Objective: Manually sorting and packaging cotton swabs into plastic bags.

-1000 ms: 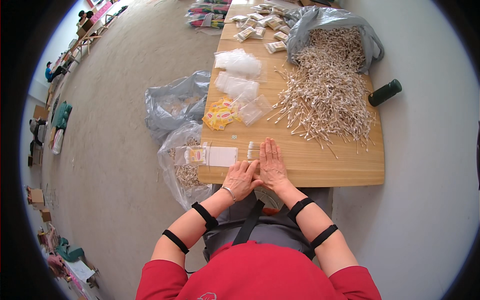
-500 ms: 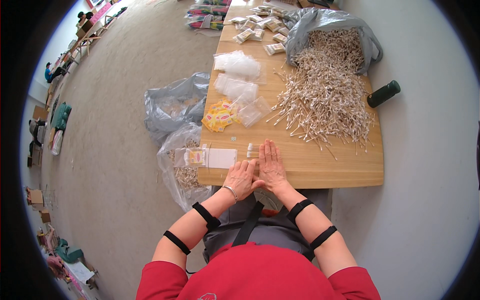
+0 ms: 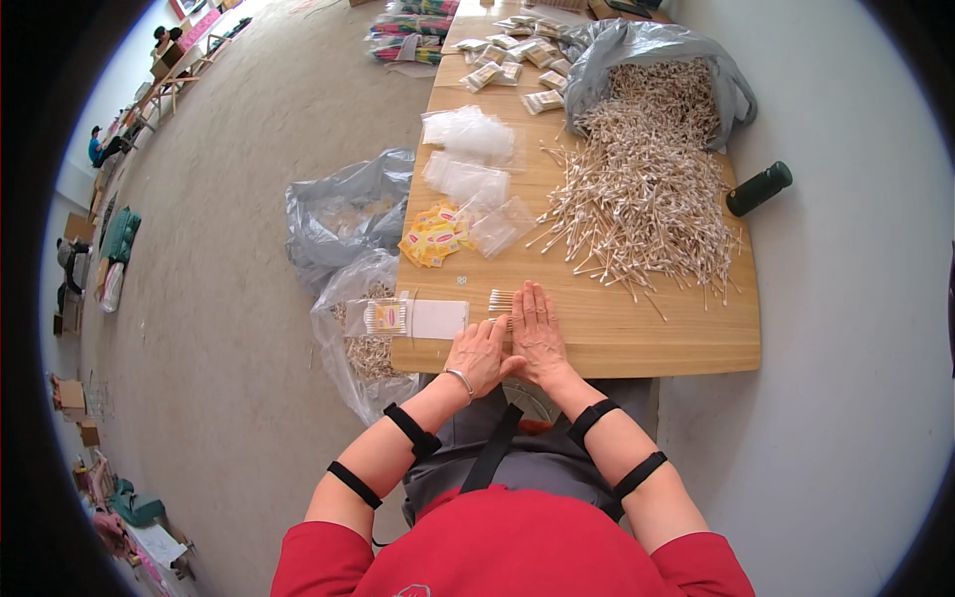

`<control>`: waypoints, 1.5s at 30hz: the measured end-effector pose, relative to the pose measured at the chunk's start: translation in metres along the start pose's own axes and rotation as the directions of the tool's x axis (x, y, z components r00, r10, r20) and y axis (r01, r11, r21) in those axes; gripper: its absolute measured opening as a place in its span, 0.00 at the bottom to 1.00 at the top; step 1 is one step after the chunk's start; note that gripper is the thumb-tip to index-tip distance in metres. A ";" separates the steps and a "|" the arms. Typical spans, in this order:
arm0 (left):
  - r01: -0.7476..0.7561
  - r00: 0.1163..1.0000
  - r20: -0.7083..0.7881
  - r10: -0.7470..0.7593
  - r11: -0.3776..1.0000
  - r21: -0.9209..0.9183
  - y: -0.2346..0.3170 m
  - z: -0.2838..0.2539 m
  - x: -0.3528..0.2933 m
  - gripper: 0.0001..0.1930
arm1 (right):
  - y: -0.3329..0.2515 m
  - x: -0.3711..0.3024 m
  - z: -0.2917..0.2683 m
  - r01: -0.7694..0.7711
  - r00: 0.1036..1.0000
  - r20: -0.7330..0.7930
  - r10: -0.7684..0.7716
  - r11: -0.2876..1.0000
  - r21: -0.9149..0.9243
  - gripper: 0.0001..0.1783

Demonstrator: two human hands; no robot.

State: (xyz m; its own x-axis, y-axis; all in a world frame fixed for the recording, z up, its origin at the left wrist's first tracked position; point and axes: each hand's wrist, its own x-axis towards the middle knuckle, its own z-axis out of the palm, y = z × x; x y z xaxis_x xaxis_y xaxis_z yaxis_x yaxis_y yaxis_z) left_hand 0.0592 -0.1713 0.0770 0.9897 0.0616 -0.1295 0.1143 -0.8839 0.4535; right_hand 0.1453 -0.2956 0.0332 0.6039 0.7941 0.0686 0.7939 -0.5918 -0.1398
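A small row of cotton swabs (image 3: 500,299) lies on the wooden table near its front edge, partly covered by my hands. My right hand (image 3: 538,333) rests flat on it, fingers stretched out and close together. Against its side, my left hand (image 3: 479,354) lies with its fingers slightly bent, the fingertips on the near end of the swabs. Just left of them is a white card (image 3: 439,319) beside a clear bag holding swabs and a yellow label (image 3: 386,317). A big heap of loose swabs (image 3: 647,189) spreads over the right side of the table.
The heap spills from a grey plastic bag (image 3: 741,95). Yellow labels (image 3: 435,235), clear bags (image 3: 468,179) and several filled packets (image 3: 542,101) lie farther back. A dark green bottle (image 3: 759,189) stands by the right edge. Plastic bags (image 3: 348,214) sit on the floor at left.
Both hands stay in nearly the same place over the swabs. The whole view has shifted very slightly; nothing has been picked up or let go.
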 end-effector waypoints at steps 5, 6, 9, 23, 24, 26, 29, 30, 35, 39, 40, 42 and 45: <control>0.089 0.993 0.081 -0.087 0.996 -0.028 0.004 -0.005 0.009 0.40 | -0.001 0.000 -0.007 -0.002 0.999 0.047 0.004 1.000 -0.030 0.61; 0.088 0.993 0.081 -0.087 0.996 -0.014 0.002 -0.004 0.011 0.41 | -0.002 0.000 -0.007 -0.002 0.999 0.046 0.003 1.000 -0.032 0.61; 0.083 0.994 0.077 -0.083 0.997 0.000 0.001 -0.003 0.011 0.40 | -0.003 0.000 -0.010 -0.012 0.997 0.076 0.010 1.000 0.022 0.61; 0.166 0.972 0.186 -0.144 0.980 -0.110 0.004 -0.017 0.024 0.40 | 0.001 0.000 0.004 0.000 0.999 -0.045 -0.004 0.996 -0.087 0.55; 0.153 0.976 0.173 -0.135 0.983 -0.099 0.003 -0.015 0.024 0.40 | 0.001 -0.001 0.005 0.000 0.999 -0.046 -0.004 0.996 -0.087 0.55; 0.142 0.979 0.159 -0.127 0.986 -0.089 0.001 -0.014 0.022 0.40 | -0.001 0.000 0.001 -0.010 1.000 0.009 0.010 1.000 0.026 0.53; 0.111 0.984 0.149 -0.102 0.993 -0.050 0.000 -0.012 0.018 0.41 | -0.004 0.000 -0.005 -0.031 0.998 0.063 0.026 0.997 0.068 0.52; 0.110 0.985 0.138 -0.102 0.993 -0.052 -0.002 -0.011 0.018 0.41 | -0.005 0.000 -0.006 -0.030 0.998 0.063 0.025 0.997 0.069 0.52; 0.152 0.977 0.162 -0.135 0.984 -0.097 0.002 -0.014 0.023 0.41 | -0.001 0.000 -0.001 -0.025 1.000 0.003 0.024 0.999 0.040 0.52; 0.128 0.985 0.129 -0.112 0.984 -0.124 -0.004 -0.009 0.022 0.40 | -0.004 0.000 -0.003 -0.026 1.000 0.008 0.025 0.997 0.069 0.52; 0.132 0.984 0.134 -0.118 0.986 -0.102 -0.004 -0.009 0.022 0.42 | -0.003 0.000 -0.001 -0.026 1.000 0.001 0.026 0.998 0.050 0.51; 0.135 0.981 0.156 -0.119 0.987 -0.092 -0.002 -0.011 0.023 0.41 | -0.002 0.000 0.001 -0.027 1.000 -0.007 0.027 0.999 0.030 0.51; 0.158 0.974 0.177 -0.138 0.982 -0.106 0.003 -0.016 0.025 0.39 | 0.000 0.000 0.004 -0.029 0.999 -0.032 0.030 0.999 0.045 0.50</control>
State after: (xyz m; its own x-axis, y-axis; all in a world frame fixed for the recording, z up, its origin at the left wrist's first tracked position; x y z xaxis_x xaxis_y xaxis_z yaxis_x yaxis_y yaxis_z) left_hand 0.0861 -0.1648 0.0888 0.9333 0.0994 -0.3450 0.2778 -0.8087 0.5185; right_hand 0.1447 -0.2953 0.0294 0.6295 0.7711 0.0955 0.7723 -0.6075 -0.1856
